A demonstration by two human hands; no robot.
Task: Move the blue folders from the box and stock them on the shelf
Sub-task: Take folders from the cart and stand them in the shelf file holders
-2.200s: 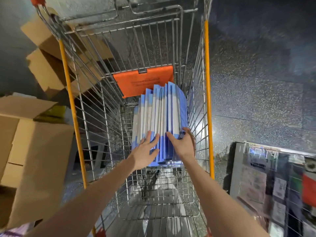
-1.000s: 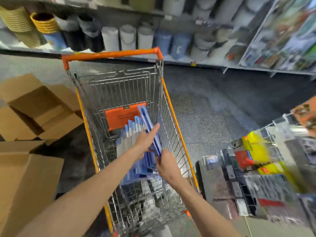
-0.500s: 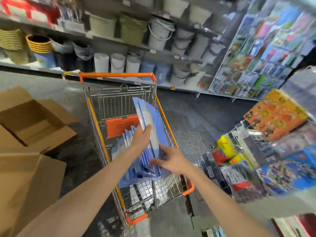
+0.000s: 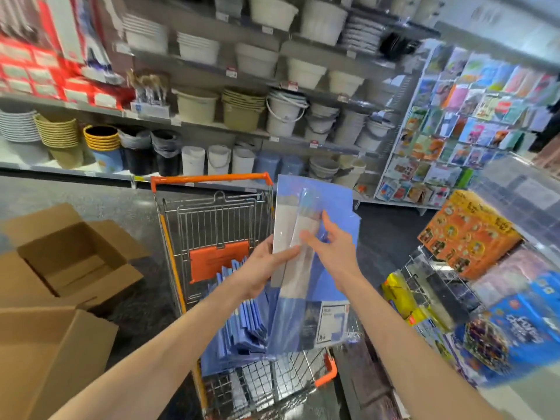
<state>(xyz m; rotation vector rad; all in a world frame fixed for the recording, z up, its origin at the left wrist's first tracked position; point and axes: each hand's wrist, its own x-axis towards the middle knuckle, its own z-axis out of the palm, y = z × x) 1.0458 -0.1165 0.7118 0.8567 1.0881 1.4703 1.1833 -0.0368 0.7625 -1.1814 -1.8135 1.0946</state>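
Head view: cardboard boxes [image 4: 75, 259] beside trolley [image 4: 209, 178] of blue folders [image 4: 239, 316].

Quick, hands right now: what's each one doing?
Left hand: grips the folders by their left edge.
Right hand: touches the folders' front; grip cannot be told.

The near end of the shopping cart [image 4: 212, 221] is cut off by the bottom edge, and part of the folder stack [image 4: 239, 325] inside the cart is hidden behind the held folders [image 4: 312, 286]. The fingers of the left hand [image 4: 260, 268] are concealed behind those folders, and their label [image 4: 331, 324] print is too small to be read. The merchandise rack [image 4: 500, 322] right of the cart is blurred.
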